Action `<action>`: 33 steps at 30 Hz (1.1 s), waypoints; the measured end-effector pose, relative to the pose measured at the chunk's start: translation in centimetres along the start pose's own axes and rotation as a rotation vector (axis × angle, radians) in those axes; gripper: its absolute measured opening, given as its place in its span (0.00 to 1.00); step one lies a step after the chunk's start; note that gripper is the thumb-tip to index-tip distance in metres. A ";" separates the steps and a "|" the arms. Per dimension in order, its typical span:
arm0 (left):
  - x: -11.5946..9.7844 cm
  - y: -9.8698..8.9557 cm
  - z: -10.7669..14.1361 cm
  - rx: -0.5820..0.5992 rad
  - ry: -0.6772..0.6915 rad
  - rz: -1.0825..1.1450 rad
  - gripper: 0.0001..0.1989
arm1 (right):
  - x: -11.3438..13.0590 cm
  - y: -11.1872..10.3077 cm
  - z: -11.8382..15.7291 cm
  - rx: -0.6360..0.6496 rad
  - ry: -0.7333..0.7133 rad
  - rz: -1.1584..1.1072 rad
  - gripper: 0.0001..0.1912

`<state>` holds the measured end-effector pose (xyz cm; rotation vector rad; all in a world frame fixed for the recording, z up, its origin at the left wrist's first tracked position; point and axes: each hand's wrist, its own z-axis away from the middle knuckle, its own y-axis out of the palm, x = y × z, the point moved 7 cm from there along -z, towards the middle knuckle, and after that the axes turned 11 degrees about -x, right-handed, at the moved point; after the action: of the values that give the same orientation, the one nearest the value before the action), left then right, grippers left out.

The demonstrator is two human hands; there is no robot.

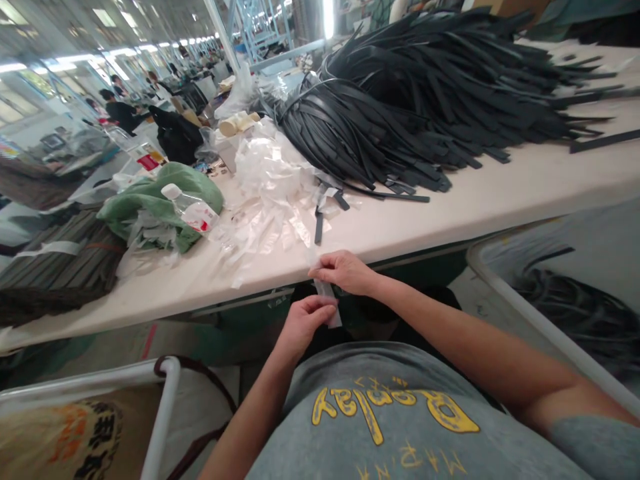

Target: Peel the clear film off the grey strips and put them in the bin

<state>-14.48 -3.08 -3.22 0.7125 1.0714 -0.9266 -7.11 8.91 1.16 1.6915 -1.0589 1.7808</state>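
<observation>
A narrow whitish strip [325, 289], partly see-through, runs between my two hands just off the table's front edge. My left hand [306, 321] pinches its lower part between thumb and fingers. Higher up, my right hand [345, 272] is closed on the strip near its upper end. Whether the strip is plastic film or tape, I cannot tell. Short black strap pieces [319, 225] lie on the table beyond my right hand, beside a heap of clear plastic scraps [280, 173].
A large pile of long black straps [400, 100] covers the back right of the table [400, 230]. To the left are a green cloth [150, 193], a plastic bottle [193, 208] and stacked dark strips [55, 267]. Railed carts [170, 407] stand at both sides.
</observation>
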 end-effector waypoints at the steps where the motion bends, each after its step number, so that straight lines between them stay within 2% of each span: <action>1: 0.2 0.4 -0.2 0.026 -0.021 -0.021 0.15 | 0.3 -0.1 -0.1 0.008 -0.025 0.035 0.11; 6: 1.4 2.7 -0.5 0.167 -0.158 -0.045 0.18 | 1.4 -0.8 -0.3 -0.001 -0.142 0.253 0.10; 8: 1.9 3.3 -0.5 0.188 -0.192 -0.015 0.18 | 1.2 -2.0 -0.8 -0.032 -0.181 0.353 0.09; 10: 2.3 3.6 -0.8 0.160 -0.208 0.052 0.17 | 0.7 -4.8 -1.9 -0.130 -0.201 0.464 0.07; 15: 2.5 3.4 -1.1 0.036 -0.238 0.335 0.17 | -1.7 -15.6 -5.1 -0.535 -0.103 0.794 0.16; 17: 2.1 3.3 -1.3 -0.001 -0.241 0.448 0.19 | -2.9 -18.8 -6.0 -0.604 -0.019 0.911 0.17; 20: 1.8 3.0 -1.5 -0.062 -0.265 0.539 0.19 | -4.1 -21.5 -7.1 -0.603 0.075 1.030 0.14; 24: 2.0 2.8 -1.8 -0.155 -0.308 0.555 0.19 | -3.5 -22.2 -7.4 -0.540 0.097 1.083 0.13; 27: 1.9 3.8 -2.2 -0.158 -0.326 0.567 0.18 | -1.8 -21.5 -5.7 -0.500 0.076 1.039 0.11; 30: 1.0 6.9 -2.9 -0.031 -0.322 0.578 0.15 | 0.2 -19.5 -1.9 -0.428 0.015 0.944 0.14; 33: -0.7 11.5 -4.0 0.140 -0.287 0.617 0.12 | 1.3 -17.1 3.4 -0.380 -0.037 0.837 0.15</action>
<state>-5.99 5.64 -3.35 0.9250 0.4849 -0.5451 8.03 16.19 5.86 1.1096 -2.1801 1.8020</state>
